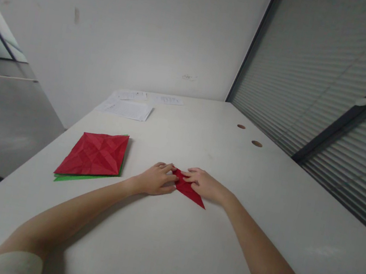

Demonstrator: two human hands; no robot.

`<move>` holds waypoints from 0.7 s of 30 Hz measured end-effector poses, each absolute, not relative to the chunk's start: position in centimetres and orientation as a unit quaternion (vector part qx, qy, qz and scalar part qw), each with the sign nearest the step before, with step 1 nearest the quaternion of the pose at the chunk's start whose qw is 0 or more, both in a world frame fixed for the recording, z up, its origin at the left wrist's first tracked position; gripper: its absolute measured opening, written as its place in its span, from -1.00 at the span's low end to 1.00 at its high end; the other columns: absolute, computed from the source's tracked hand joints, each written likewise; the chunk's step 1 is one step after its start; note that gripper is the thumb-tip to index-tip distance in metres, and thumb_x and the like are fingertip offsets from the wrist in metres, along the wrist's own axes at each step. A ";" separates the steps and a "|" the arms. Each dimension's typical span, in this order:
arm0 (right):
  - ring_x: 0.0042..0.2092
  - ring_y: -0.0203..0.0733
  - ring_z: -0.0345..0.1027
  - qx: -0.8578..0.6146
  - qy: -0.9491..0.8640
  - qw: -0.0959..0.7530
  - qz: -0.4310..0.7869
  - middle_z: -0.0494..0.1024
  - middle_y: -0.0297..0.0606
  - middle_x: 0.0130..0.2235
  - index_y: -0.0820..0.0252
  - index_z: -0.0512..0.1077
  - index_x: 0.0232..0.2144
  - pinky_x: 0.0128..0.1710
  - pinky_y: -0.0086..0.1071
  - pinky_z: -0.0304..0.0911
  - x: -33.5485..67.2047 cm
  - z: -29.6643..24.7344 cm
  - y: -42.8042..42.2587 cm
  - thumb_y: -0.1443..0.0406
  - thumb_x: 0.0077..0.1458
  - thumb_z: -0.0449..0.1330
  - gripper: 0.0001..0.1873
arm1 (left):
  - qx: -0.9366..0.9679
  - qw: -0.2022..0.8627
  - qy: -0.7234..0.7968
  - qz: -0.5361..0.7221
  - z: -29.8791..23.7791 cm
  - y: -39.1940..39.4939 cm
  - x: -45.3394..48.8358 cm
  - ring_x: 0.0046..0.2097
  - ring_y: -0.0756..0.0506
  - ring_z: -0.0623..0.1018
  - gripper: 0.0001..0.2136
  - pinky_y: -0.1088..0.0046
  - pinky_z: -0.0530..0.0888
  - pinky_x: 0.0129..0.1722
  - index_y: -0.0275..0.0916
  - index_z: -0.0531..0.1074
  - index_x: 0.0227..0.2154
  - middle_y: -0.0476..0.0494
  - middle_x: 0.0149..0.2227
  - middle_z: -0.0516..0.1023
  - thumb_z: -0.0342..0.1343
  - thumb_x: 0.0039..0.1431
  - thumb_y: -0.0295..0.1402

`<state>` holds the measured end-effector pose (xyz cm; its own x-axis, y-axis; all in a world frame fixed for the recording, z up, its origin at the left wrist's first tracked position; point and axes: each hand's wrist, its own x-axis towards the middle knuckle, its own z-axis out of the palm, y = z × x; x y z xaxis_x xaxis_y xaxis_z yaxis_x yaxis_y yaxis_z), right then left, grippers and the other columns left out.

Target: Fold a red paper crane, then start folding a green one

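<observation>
A small piece of red paper (191, 191), folded into a narrow pointed shape, lies on the white table in front of me. My left hand (159, 180) grips its left end, with the fingertips bent onto the paper. From the other side, my right hand (206, 184) holds the upper edge, its fingers pressing down on the paper. One sharp red tip sticks out below my right hand, towards me. The fingers cover part of the folds.
Left of my hands lies a creased red sheet (95, 155) on top of green paper (83, 179). White printed papers (126, 109) are at the far left of the table (151, 244). Two round holes pierce the tabletop by the blinds (299, 91) on the right.
</observation>
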<state>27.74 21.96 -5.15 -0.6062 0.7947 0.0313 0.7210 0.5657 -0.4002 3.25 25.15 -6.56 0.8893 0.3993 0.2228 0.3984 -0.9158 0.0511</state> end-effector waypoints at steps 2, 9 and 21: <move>0.23 -0.05 0.18 -0.440 -0.874 0.084 0.189 0.53 -0.32 0.05 0.02 0.54 -0.05 0.23 -0.09 0.08 27.9 -4.9 21.7 0.52 0.02 0.01 -0.47 | 0.972 0.000 0.206 0.116 -6.5 25.1 3.3 0.20 -0.24 0.33 -0.64 0.12 0.29 0.15 -0.14 0.39 0.02 -0.30 0.14 0.33 -0.09 0.30 -0.11; 0.28 0.00 0.10 -0.457 -0.860 0.086 0.209 0.42 -0.38 0.15 -0.06 0.47 0.03 0.26 0.00 0.04 27.6 -4.7 21.2 0.52 0.03 0.02 -0.42 | 0.980 0.037 0.147 0.131 -6.5 25.3 3.4 0.23 -0.20 0.31 -0.68 0.18 0.19 0.25 -0.24 0.35 -0.01 -0.29 0.18 0.34 -0.01 0.22 -0.25; 0.34 0.12 -0.08 -0.504 -0.845 0.073 0.164 0.18 -0.43 0.30 -0.15 0.30 0.17 0.26 0.16 -0.08 26.3 -6.1 20.9 0.49 0.18 -0.06 -0.40 | 0.979 0.015 0.182 0.093 -6.5 25.7 3.1 0.21 -0.32 0.33 -0.58 0.02 0.22 0.18 -0.15 0.37 0.04 -0.31 0.21 0.30 0.09 0.10 -0.20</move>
<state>26.29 20.86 -6.13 -0.4807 0.8759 -0.0416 0.8280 0.4378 -0.3505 3.11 25.70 -6.52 0.9161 0.3594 0.1775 0.3539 -0.9332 0.0633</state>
